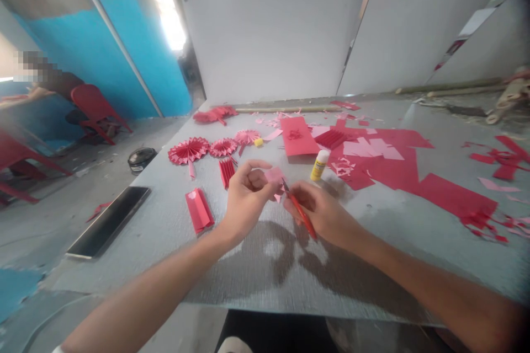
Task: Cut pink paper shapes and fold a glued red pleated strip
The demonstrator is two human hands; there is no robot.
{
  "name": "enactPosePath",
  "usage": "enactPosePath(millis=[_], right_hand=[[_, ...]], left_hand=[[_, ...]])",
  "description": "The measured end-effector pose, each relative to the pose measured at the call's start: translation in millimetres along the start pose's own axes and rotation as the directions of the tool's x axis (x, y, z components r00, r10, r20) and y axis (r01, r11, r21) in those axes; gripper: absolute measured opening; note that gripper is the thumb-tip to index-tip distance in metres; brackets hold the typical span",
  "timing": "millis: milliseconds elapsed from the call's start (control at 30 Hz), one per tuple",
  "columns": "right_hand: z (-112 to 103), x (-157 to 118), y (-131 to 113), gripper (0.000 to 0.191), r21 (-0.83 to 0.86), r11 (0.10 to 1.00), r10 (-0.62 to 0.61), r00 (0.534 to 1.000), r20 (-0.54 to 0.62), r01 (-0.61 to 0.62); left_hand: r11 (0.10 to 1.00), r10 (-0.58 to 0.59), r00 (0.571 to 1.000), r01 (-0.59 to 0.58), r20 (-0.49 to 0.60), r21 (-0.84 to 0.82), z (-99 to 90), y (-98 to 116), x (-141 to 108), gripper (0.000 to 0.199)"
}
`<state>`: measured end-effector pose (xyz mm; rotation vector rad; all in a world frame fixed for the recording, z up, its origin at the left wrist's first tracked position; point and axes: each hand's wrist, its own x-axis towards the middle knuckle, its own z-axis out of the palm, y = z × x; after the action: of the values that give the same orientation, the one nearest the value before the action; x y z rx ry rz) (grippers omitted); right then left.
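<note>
Left hand (248,201) pinching pink paper (273,175)

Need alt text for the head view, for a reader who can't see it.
The left hand holds a small pink paper piece against a red-handled tool in the right hand, above a grey board scattered with pleated red paper fans and scraps.

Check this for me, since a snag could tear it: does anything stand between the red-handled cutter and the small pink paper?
Nothing visible does. The tip of the red-handled cutter, held in the right hand, sits right at the edge of the pink paper, which the left hand pinches.
</note>
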<state>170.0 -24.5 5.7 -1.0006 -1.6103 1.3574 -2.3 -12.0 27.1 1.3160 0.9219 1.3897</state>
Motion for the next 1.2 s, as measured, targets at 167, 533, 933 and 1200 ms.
enactPosePath(millis=[167, 533, 933, 1200], right_hand=[[0.4, 0.4, 0.3, 0.032, 0.007, 1.000, 0.006, 1.000, -0.008, -0.006], [0.1, -0.3, 1.2, 0.027, 0.031, 1.000, 0.001, 1.000, 0.010, -0.001], [0.4, 0.3, -0.2, 0.027, 0.024, 0.999, 0.041, 0.999, 0.015, -0.042], [-1.0, -0.1, -1.2, 0.025, 0.018, 0.999, 0.029, 0.999, 0.017, -0.030]], left_hand=[[1.000, -0.005, 1.000, 0.005, 0.022, -0.001, -1.5, -0.7, 0.1, 0.026], [1.000, -0.002, 1.000, 0.003, 0.025, -0.015, -1.0, -2.0, 1.8, 0.025], [0.999, -0.010, 0.999, 0.011, 0.042, -0.040, -2.7, -3.3, 2.7, 0.025], [0.998, -0.025, 0.999, 0.027, 0.048, -0.057, -2.5, -3.3, 3.3, 0.024]])
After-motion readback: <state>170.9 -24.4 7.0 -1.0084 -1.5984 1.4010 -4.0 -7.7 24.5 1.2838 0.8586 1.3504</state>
